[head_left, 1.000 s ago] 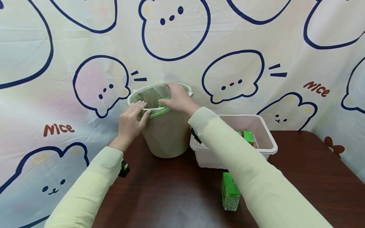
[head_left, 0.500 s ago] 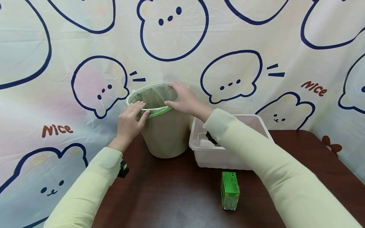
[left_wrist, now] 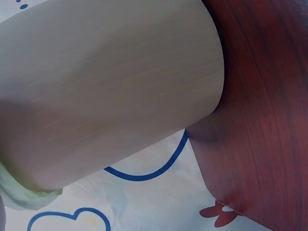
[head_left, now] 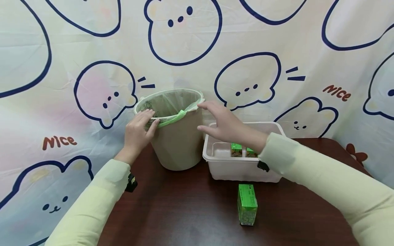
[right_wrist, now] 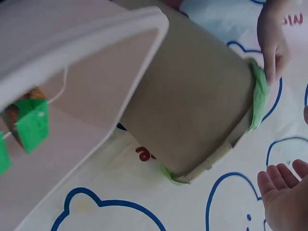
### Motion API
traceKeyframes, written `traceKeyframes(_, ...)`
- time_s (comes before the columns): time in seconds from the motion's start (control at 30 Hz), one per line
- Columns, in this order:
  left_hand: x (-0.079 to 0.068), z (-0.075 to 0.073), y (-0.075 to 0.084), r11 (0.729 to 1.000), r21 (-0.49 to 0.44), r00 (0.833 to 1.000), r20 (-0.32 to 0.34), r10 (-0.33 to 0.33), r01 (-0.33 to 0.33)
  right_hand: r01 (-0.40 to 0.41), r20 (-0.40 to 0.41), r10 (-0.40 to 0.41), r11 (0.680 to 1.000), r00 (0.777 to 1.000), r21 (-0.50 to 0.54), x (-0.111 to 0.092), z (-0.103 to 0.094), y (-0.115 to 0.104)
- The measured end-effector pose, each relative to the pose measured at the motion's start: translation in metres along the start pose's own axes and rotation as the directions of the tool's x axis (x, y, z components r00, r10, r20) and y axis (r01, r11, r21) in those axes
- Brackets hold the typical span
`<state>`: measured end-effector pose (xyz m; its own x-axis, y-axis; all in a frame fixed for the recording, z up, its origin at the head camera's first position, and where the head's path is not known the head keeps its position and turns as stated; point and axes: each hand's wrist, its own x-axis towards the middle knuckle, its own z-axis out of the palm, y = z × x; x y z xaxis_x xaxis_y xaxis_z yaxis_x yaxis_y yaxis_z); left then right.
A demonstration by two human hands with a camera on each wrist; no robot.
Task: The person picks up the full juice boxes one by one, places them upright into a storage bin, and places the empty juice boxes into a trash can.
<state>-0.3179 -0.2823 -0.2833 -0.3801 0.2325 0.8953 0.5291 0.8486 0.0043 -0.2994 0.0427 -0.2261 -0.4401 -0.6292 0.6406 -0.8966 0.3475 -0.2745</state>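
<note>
A grey-beige trash can (head_left: 178,143) stands on the table in the head view. A thin translucent green trash bag (head_left: 172,119) lines it, its edge folded over the front of the rim. My left hand (head_left: 136,135) holds the left front of the rim, fingers over the top and thumb outside. In the right wrist view the left hand (right_wrist: 273,45) also shows at the rim. Just right of the rim my right hand (head_left: 229,124) holds nothing, its fingers and thumb apart; whether a fingertip touches the can I cannot tell.
Right of the can stands a white plastic bin (head_left: 243,171) with green boxes (head_left: 236,149) inside, partly hidden behind my right arm. Another green box (head_left: 247,205) stands upright on the dark wooden table (head_left: 184,212). A printed cloth (head_left: 184,41) hangs behind.
My right hand has moved right and slightly down, from over the can's opening to beside its rim. More of the bag's green edge shows there. The left hand has stayed at the rim.
</note>
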Motion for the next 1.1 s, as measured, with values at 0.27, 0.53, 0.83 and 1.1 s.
traceKeyframes(0.27, 0.0, -0.001, 0.001, 1.0, 0.006, 1.0, 0.006, -0.007, 0.007, 0.09, 0.026, -0.091, 0.995, 0.995, 0.041, -0.059, -0.002, -0.008)
traceKeyframes(0.53, 0.001, 0.001, 0.003, 1.0, 0.008, 1.0, 0.003, 0.002, -0.002, 0.085, 0.044, -0.091, 0.988, 0.995, 0.127, -0.118, -0.003, -0.013)
traceKeyframes(0.83, 0.001, 0.002, 0.003, 1.0, 0.002, 1.0, -0.008, -0.007, 0.007, -0.038, 0.146, 0.01, 0.981, 0.989, 0.189, -0.173, 0.001, -0.01)
traceKeyframes(1.1, 0.0, 0.0, 0.001, 1.0, 0.003, 1.0, -0.007, -0.013, 0.013, -0.158, 0.224, 0.114, 0.969, 0.968, 0.192, -0.205, 0.011, 0.0)
